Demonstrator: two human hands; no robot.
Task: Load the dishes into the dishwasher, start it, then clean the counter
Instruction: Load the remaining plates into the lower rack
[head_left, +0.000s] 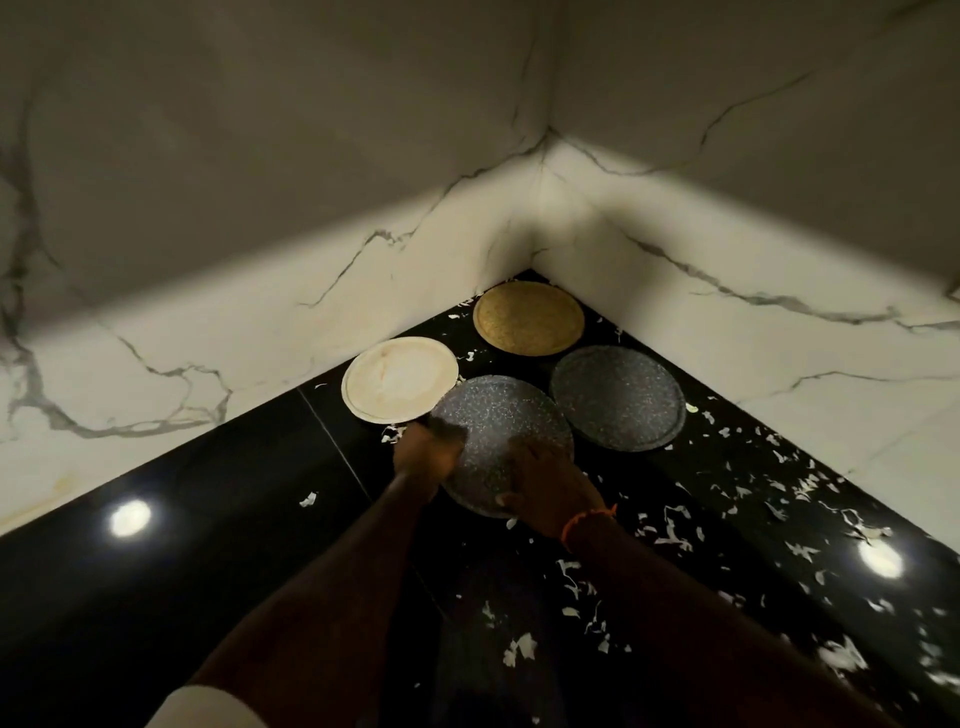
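Both hands closed on the nearest speckled plate in the counter corner.

The left hand (426, 454) gripped the near grey plate (511, 415) at its left rim; the right hand (545, 480) lay over its near-right edge, fingers bent, grip unclear. The plate sat directly ahead, tilted, overlapping the white plate (397, 376).

Your view is dim, with a bright band across the lower marble wall (467, 291) beyond your fingers. Two ceiling-light glares dot the black counter (156, 571), either side of your slightly blurred hands; the edges bow.
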